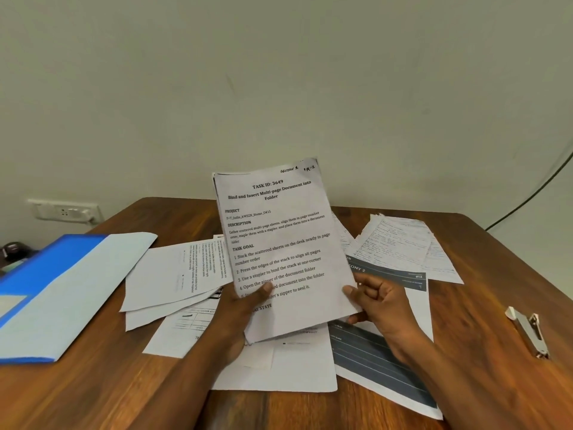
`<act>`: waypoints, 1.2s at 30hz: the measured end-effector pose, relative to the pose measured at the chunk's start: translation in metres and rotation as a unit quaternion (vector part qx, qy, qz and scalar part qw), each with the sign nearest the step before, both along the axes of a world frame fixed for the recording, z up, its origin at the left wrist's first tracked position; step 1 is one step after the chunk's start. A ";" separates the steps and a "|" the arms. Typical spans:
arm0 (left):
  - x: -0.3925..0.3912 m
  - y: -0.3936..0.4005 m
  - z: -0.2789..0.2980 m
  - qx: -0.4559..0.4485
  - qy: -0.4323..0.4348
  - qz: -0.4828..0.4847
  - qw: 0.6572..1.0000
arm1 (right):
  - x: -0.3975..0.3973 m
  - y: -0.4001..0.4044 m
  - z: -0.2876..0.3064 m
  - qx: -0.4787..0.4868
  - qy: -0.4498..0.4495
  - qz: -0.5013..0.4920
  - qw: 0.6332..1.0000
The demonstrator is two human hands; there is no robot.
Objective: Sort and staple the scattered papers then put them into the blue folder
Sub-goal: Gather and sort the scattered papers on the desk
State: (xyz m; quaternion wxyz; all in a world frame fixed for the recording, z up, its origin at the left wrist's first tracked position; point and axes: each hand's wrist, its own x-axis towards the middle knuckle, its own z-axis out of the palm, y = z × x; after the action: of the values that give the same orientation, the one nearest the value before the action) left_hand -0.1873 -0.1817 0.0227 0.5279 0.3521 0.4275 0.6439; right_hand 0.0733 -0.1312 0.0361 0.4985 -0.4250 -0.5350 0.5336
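Above a wooden desk (pixel 93 398), the left hand (pixel 238 308) and right hand (pixel 376 301) pinch a sheaf of papers (pixel 279 243) upright over scattered sheets (pixel 176 274); blue folder (pixel 52 293) at nine o'clock, stapler (pixel 528 332) at three.

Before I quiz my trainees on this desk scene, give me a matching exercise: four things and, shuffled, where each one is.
Things:
1. blue folder
2. stapler
3. held sheets
4. wall socket

Places:
A. raised above the table, gripped by both hands, left hand and right hand
B. on the table's right side
C. on the wall, behind the table's left corner
D. on the table's left side

Pairs: 1-D, 2-B, 3-A, 4-C
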 end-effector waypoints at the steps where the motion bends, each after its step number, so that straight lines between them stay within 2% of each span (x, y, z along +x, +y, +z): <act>1: 0.001 -0.001 0.001 0.001 0.005 -0.011 1.000 | -0.001 0.000 0.001 0.003 0.002 0.000 1.000; 8: 0.006 -0.007 0.001 -0.026 0.045 -0.101 0.993 | -0.006 -0.004 0.001 -0.012 0.017 0.029 0.999; 14: 0.011 -0.009 0.002 -0.024 0.037 -0.130 0.991 | -0.001 0.003 0.006 -0.036 0.029 0.056 0.997; 22: 0.006 -0.008 0.012 -0.008 0.023 -0.054 0.998 | 0.001 0.046 0.020 -0.010 0.046 0.018 0.999; 26: 0.002 -0.007 0.014 -0.004 0.005 -0.016 1.000 | 0.000 0.058 0.008 -0.018 0.076 0.007 0.997; 30: 0.002 -0.008 0.012 0.007 0.060 -0.008 0.998 | 0.001 0.060 -0.005 -0.059 0.097 0.012 0.993; 36: 0.011 -0.009 0.009 0.029 0.138 0.040 0.989 | 0.003 0.062 -0.010 -0.048 0.086 0.016 0.995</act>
State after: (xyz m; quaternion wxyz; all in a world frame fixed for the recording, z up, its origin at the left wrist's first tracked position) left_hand -0.1764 -0.1905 0.0316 0.4276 0.4352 0.4912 0.6216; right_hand 0.0764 -0.0691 0.0261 0.5128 -0.3923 -0.4704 0.6016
